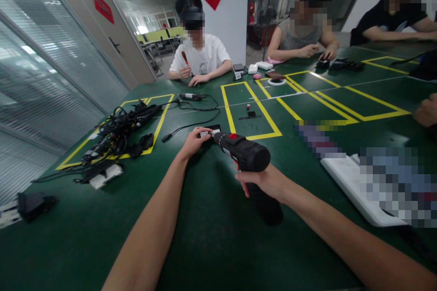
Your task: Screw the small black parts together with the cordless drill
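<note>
A black cordless drill [251,150] with a red switch on top is gripped by my right hand [254,177], its chuck pointing forward and left. The drill's tip meets a small black and silver piece [205,134] lying on the green table [205,236]. My left hand [194,142] has its fingers closed on that piece and steadies it against the tabletop. The exact kind of this piece is too small to make out. A loose black cable [184,128] with a plug end lies just beyond my left hand.
Tangled black cables and adapters [126,132] lie at the left, near a black and white part [104,175]. A small black part [251,113] sits inside yellow tape. At the right lies a white device [358,191]. Across the table, a person [201,54] holds a screwdriver [185,58].
</note>
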A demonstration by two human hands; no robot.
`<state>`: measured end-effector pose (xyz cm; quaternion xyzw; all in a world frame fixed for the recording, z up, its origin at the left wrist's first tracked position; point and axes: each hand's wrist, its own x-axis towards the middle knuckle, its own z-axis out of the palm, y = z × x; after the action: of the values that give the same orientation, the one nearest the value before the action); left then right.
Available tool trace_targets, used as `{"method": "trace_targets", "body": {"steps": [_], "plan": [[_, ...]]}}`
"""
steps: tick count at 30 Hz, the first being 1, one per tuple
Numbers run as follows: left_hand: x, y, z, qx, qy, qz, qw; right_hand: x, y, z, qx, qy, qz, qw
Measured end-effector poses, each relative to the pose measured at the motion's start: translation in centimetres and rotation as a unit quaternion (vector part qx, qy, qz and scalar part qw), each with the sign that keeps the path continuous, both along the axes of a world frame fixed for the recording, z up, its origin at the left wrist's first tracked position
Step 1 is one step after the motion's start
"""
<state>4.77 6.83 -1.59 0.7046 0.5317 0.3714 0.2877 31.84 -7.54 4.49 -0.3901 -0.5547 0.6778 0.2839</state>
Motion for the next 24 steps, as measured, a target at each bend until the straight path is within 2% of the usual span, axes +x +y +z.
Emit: {"method": "trace_targets", "body": {"steps": [24], "plan": [[-0.31, 0.36, -0.55, 0.021, 0.003, -0.011, 1.0, -0.02, -0.15, 0.75, -0.012, -0.005, -0.006, 1.0]]}}
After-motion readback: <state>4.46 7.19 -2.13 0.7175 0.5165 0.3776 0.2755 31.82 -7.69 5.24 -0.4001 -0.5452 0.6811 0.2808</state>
